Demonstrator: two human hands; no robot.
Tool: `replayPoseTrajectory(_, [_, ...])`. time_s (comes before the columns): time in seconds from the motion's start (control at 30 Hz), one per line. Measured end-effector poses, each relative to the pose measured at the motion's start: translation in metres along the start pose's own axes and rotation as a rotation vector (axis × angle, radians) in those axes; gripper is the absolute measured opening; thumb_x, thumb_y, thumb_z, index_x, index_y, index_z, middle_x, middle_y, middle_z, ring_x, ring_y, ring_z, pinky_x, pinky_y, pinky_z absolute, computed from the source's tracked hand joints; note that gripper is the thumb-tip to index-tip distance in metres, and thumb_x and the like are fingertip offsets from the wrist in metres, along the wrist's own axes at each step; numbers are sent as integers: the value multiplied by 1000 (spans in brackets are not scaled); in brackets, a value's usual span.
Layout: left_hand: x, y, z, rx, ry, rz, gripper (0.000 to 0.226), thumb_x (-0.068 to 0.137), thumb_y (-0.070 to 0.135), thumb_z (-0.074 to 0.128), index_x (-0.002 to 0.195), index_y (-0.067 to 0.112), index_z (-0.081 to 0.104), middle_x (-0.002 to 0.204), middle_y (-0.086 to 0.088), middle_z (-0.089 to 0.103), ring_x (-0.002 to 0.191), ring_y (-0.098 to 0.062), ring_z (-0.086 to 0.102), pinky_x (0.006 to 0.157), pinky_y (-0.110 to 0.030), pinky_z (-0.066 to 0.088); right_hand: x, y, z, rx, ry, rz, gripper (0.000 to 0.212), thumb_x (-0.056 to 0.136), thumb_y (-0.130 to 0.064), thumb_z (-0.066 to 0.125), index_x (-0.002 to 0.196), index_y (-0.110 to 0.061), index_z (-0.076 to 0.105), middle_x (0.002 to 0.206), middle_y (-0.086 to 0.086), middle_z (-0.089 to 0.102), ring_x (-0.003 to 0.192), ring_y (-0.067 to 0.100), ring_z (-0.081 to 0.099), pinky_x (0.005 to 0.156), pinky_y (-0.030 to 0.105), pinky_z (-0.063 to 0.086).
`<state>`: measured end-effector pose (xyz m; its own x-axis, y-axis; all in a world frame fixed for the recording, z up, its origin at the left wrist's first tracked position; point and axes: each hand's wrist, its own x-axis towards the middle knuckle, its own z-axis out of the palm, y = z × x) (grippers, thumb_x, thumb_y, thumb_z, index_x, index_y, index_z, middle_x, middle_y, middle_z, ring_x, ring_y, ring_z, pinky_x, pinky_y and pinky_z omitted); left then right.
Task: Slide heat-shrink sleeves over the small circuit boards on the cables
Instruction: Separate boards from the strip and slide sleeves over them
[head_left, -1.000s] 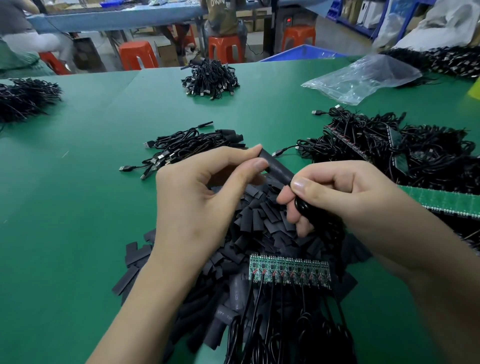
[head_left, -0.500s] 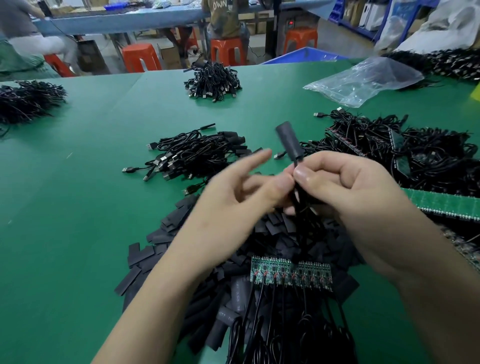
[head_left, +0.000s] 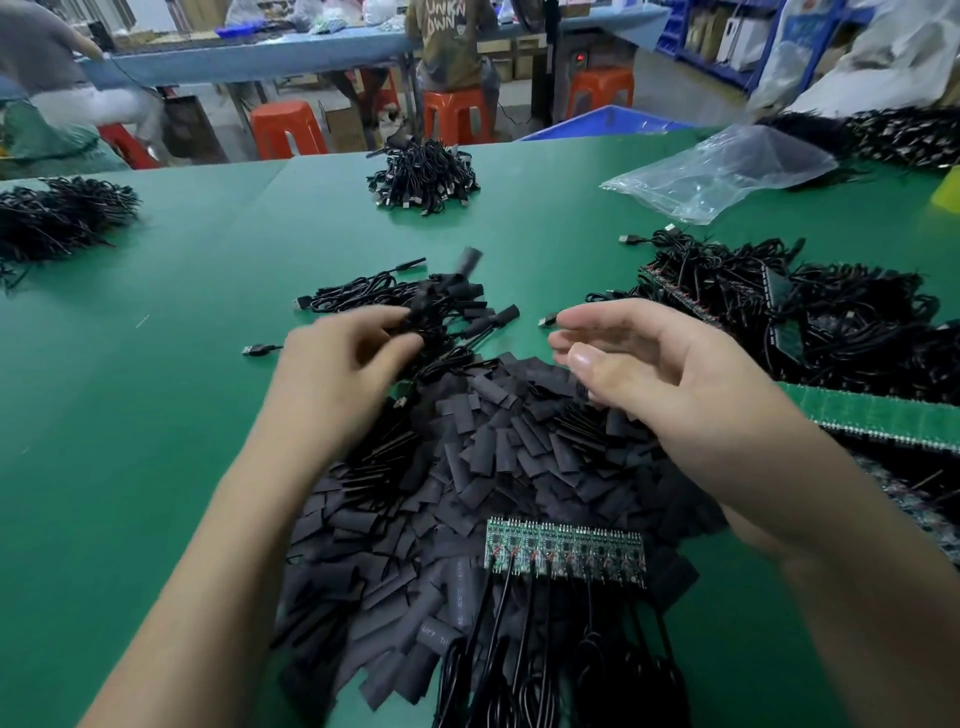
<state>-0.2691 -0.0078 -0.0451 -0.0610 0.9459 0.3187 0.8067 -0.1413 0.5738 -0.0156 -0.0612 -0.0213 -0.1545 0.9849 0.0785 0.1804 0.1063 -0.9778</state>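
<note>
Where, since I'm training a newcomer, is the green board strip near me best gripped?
Probably the bare far long edge of the board strip, coming from above: cables leave its near edge, and it lies flat on the sleeve pile.

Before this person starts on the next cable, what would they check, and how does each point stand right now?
1. Right hand free: ok, fingers relaxed, holding nothing.
2. Left hand free: cannot tell, it is blurred at the sleeved cables.
3. Sleeves within reach: ok, a pile lies below both hands.
4. Bare boards left: ok, a row lies nearest the person.
5. Boards separated for sleeving: not ok, they look joined in one strip.
</note>
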Motion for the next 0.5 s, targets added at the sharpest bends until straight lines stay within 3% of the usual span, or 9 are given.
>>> replayPoseTrajectory(0.07, [30,-13,1,111,87,-20,28,95,35,70,121,28,75,99,-5,77,91,-26,68,81,-33,50,0,-2,-2,1,-6,-8,20,94,-31,67,114,-33,69,111,-18,74,104,-4,68,89,22,51])
replayPoseTrajectory(0.17, [72,-27,3,238,97,-11,31,98,34,65,127,26,72,114,-14,74,108,-36,66,88,-43,52,0,-2,-7,2,-5,-18,17,95,-31,66,111,-34,70,111,-15,74,104,-2,68,91,25,50])
replayPoseTrajectory(0.3, [87,-34,5,367,55,-27,45,98,38,65,138,18,64,127,-16,63,123,-36,53,99,-45,45,2,-2,-15,-15,26,-31,14,95,-31,65,108,-33,71,110,-11,75,105,2,69,93,27,52])
replayPoseTrajectory(0.37, [72,-26,6,321,91,21,40,97,40,66,131,19,69,120,-13,65,117,-32,57,97,-43,47,3,-2,-18,-44,32,-34,11,96,-30,66,104,-32,72,107,-10,75,104,3,69,91,25,52])
replayPoseTrajectory(0.43, [48,-9,4,216,-44,79,25,94,44,67,112,29,77,97,7,71,95,-14,66,82,-33,51,4,0,-22,-101,23,-35,8,95,-29,67,99,-31,73,103,-9,76,100,4,69,89,24,52])
replayPoseTrajectory(0.5, [16,16,-1,130,-395,113,18,88,52,69,95,39,77,80,25,71,81,8,66,72,-14,47,4,2,-25,-180,-10,-27,7,93,-32,68,95,-30,74,99,-8,76,95,7,70,87,26,53])
